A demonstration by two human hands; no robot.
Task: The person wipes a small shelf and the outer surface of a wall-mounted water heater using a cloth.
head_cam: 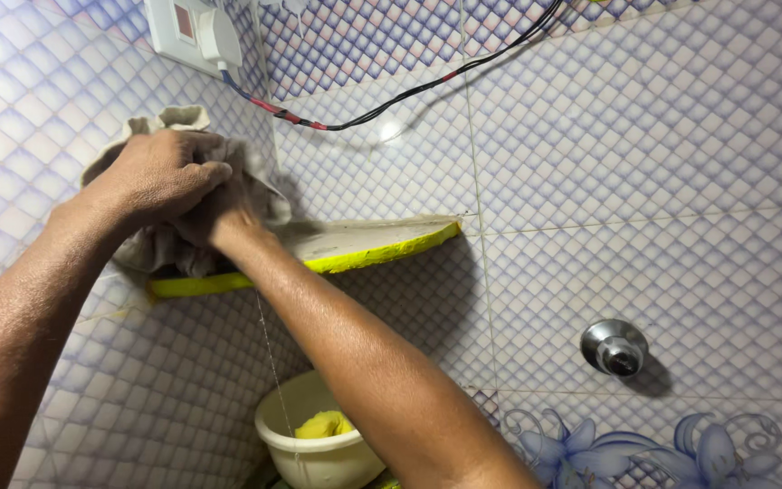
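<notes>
Fingers (205, 172) of left hand (160, 172) clamp together on grey cloth (174, 118), bunched in tiled corner above corner shelf (364, 244). Right hand (219, 222) sits half buried under cloth; its grip likely closed, cannot tell. Thin water thread falls from cloth toward cream bowl (314, 453) below: wringing looks underway, cloth not yet dry. Shelf top shows pale and dull, yellow edge bright. Cloth looks damp, crumpled, worn.

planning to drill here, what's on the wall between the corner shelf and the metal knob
Head view: between the yellow-edged corner shelf and the metal knob the wall shows only bare patterned tile with grout lines. The wires run higher up.
</notes>
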